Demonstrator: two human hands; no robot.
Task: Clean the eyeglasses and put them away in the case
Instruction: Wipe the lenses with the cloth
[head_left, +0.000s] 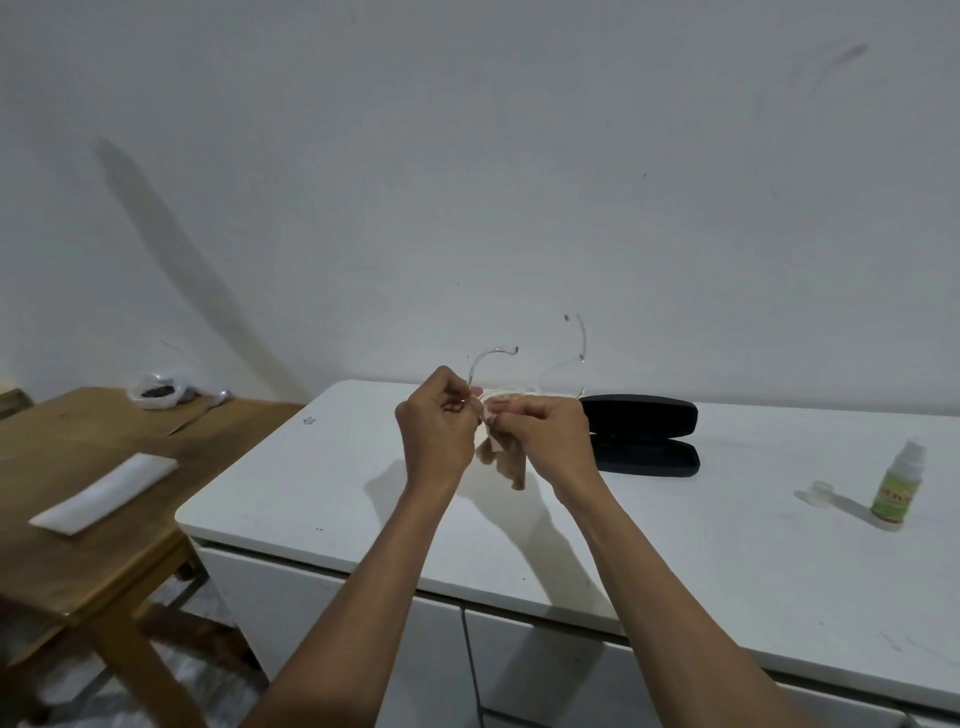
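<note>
Head view gives me a white cabinet (322, 483) running across the lower right, with a wooden table (78, 499) to its left carrying a flat white packet (106, 491) and, at its far edge, a plastic bag (158, 392) of something dark. On the cabinet top I see the black case (641, 434) lying open, lid up, just right of my hands. Well apart from it, near the right end, stands a small spray bottle (897, 486) with a green label, its clear cap (821, 491) lying just beside it. Both arms reach forward and meet above the cabinet. My left hand (436, 426) is pinched on the clear eyeglasses (519, 387) at one end of the frame, where an arm joins; both arms of the glasses stick up and away from me. My right hand (550, 436) is closed on a pale cloth (501, 452), pressing it against the glasses, and the loose end of the cloth hangs below my fingers.
</note>
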